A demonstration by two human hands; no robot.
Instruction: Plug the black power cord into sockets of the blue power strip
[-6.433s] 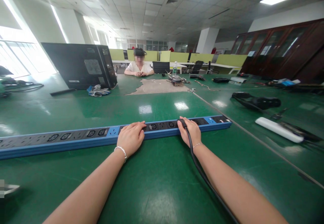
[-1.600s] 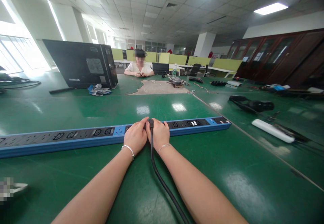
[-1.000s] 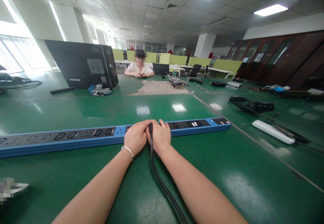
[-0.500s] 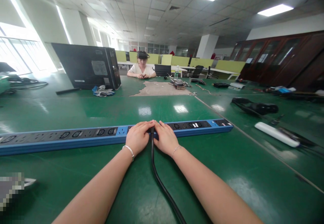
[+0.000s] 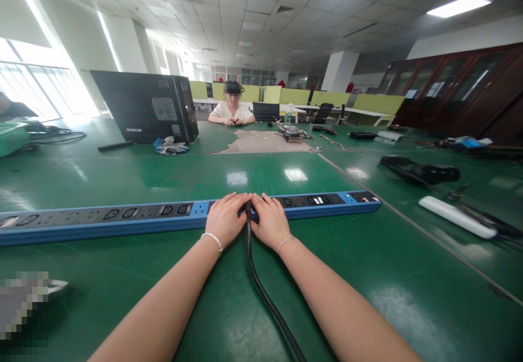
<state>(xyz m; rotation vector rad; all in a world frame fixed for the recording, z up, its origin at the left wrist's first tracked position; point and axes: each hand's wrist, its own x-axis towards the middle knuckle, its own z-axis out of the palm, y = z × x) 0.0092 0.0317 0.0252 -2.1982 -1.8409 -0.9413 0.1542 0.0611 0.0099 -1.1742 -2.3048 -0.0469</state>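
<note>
A long blue power strip [image 5: 155,223] with black socket panels lies across the green table. My left hand [image 5: 226,216] and my right hand [image 5: 270,217] meet near its middle, fingertips almost touching. The fingers bend over the strip's top and far edge, and both thumbs are on the near side. Between the thumbs, the end of a thick black cable [image 5: 254,275] rises to the strip, and the cable runs down toward me. The hands cover the sockets beneath, and how the cable end meets the strip is hidden.
A black computer case [image 5: 143,106] stands at the back left with gloves [image 5: 170,145] beside it. Across the table sits a person [image 5: 231,111]. A black tool-like object [image 5: 420,170] and a white bar [image 5: 457,217] lie to the right. A pixelated object [image 5: 22,302] is at near left.
The view has shifted slightly, so the scene appears a little farther right. My hands keep the same place on the strip beside the cable.
</note>
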